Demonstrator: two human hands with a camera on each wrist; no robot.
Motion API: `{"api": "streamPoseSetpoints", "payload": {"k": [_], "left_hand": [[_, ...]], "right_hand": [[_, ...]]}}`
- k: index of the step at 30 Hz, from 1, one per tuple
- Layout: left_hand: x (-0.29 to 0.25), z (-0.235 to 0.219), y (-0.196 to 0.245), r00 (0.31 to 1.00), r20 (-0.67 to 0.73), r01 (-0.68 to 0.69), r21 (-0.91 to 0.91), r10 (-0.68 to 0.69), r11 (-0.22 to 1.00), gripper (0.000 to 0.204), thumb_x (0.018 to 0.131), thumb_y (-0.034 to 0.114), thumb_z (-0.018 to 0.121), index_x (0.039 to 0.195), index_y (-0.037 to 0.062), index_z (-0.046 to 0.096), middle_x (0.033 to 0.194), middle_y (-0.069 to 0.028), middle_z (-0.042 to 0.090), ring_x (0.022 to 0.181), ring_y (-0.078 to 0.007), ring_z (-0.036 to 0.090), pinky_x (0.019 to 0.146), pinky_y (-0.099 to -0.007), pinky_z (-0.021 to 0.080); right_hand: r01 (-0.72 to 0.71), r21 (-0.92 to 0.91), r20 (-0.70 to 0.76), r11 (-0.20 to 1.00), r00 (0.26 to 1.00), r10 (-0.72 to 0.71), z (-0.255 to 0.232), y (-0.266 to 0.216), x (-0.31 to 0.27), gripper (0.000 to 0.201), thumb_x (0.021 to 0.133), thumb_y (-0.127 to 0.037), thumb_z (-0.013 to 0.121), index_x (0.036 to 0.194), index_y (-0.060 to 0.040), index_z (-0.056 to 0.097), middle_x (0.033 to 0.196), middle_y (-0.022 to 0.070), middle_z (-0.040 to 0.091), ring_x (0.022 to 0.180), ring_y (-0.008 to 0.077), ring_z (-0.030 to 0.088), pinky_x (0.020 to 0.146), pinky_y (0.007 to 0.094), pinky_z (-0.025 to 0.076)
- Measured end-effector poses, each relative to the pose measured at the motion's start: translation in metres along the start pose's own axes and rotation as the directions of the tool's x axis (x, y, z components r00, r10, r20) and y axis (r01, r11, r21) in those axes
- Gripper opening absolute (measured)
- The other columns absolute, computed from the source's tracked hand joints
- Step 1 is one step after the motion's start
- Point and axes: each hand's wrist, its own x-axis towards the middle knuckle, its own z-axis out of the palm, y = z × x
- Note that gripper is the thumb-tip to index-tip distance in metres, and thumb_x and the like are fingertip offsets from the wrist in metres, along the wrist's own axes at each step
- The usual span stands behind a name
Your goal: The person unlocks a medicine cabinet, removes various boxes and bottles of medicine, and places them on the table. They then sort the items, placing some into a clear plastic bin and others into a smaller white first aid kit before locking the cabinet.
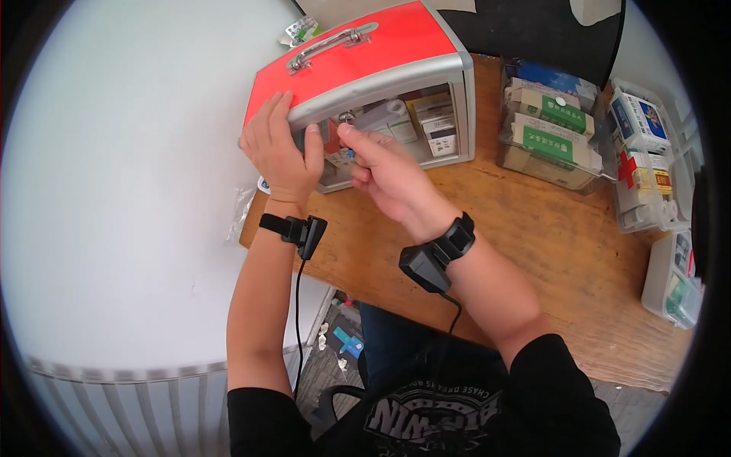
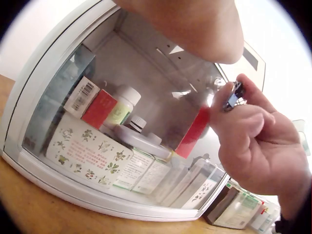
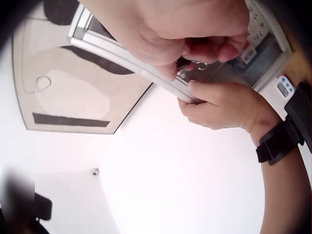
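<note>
A medicine box (image 1: 411, 36) with a red lid, silver frame and clear front window stands on the wooden table. My left hand (image 1: 276, 151) rests on its top left corner, fingers laid over the red lid and thumb against the front frame. At the lock (image 1: 347, 117) in the upper front frame, my right hand (image 1: 394, 174) pinches a small key (image 2: 233, 100) with a metal ring and a blue part, between thumb and index finger. Behind the window, the left wrist view shows a white-capped bottle (image 2: 127, 96), a red and white carton (image 2: 100, 108) and a large printed carton (image 2: 87, 151).
To the right, a clear bin (image 1: 552, 174) holds green and white cartons. Beside it are another clear container (image 1: 636, 221) with medicine packs and a smaller white one (image 1: 661, 278). A white wall (image 1: 137, 190) borders the left. A small blue-buttoned device (image 3: 283, 87) lies near the box.
</note>
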Motion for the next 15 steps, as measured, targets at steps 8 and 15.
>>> {"api": "streamPoseSetpoints", "payload": {"k": [8,15], "left_hand": [[-0.001,-0.002,0.0,0.998,0.056,-0.001,0.006,0.001,1.0,0.059,0.089,0.022,0.07,0.145,0.0047,0.058,0.146,-0.0175,0.06,0.132,-0.035,0.054,0.114,-0.0484,0.033],[0.004,-0.025,0.006,0.973,0.228,-0.037,0.054,0.024,0.998,0.085,0.078,0.021,0.085,0.153,0.0047,0.047,0.149,-0.0166,0.055,0.135,-0.0363,0.051,0.115,-0.0506,0.035]], "right_hand": [[0.221,-0.858,0.022,0.464,0.917,-0.398,-0.005,-0.035,-0.01,0.051,0.091,-0.044,0.08,0.085,0.0056,0.071,0.071,0.0159,0.066,0.066,0.0265,0.064,0.063,0.0396,0.051],[0.254,-0.924,0.162,0.286,0.937,-0.309,0.003,-0.043,-0.028,0.041,0.091,-0.037,0.076,0.089,0.0038,0.073,0.077,0.022,0.07,0.073,0.036,0.069,0.067,0.0434,0.053]]}}
